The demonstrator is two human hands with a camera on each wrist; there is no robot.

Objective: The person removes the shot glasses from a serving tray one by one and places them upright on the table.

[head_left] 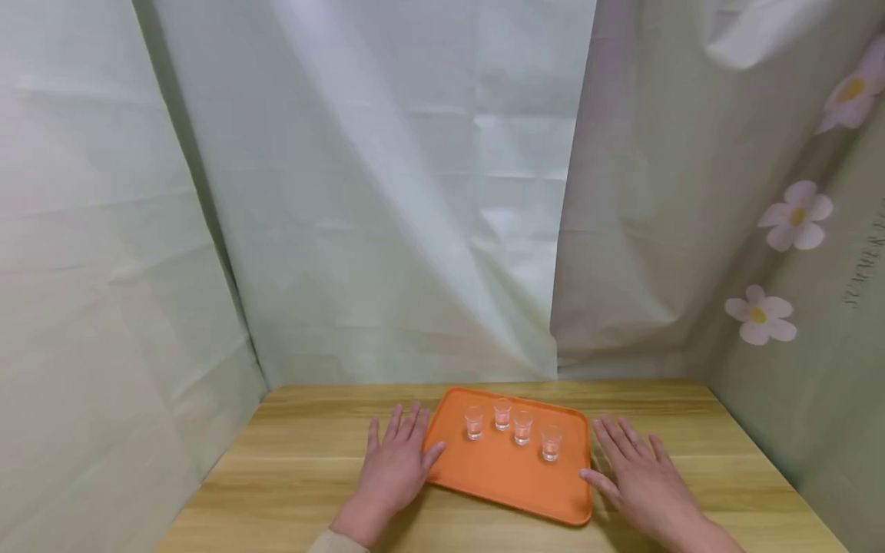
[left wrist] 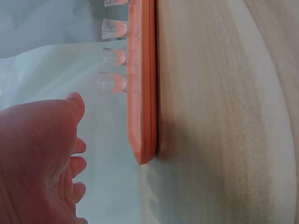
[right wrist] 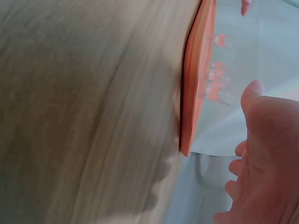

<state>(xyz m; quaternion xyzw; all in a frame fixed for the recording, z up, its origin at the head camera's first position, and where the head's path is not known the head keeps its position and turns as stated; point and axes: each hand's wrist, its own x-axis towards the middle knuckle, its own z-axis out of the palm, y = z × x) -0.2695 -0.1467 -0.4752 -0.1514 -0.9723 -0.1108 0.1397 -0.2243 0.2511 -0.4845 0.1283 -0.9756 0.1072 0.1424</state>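
Several small clear shot glasses point(head_left: 522, 428) stand upright on an orange tray point(head_left: 494, 480), which lies slightly turned on the wooden table. Beside the tray's left edge is my left hand point(head_left: 394, 465), fingers spread and straight, pointing forward. On the opposite side my right hand point(head_left: 646, 484) has its fingers extended too, its thumb toward the tray's right edge. Both wrist views show a gap between hand and tray: the left thumb point(left wrist: 74, 106) and the right thumb point(right wrist: 252, 93) stay apart from it. Neither hand holds anything.
The wooden table point(head_left: 304, 445) extends to both sides of the tray. Pale hanging sheets point(head_left: 387, 230) enclose its back and sides, and the right-hand one carries printed white flowers point(head_left: 797, 216).
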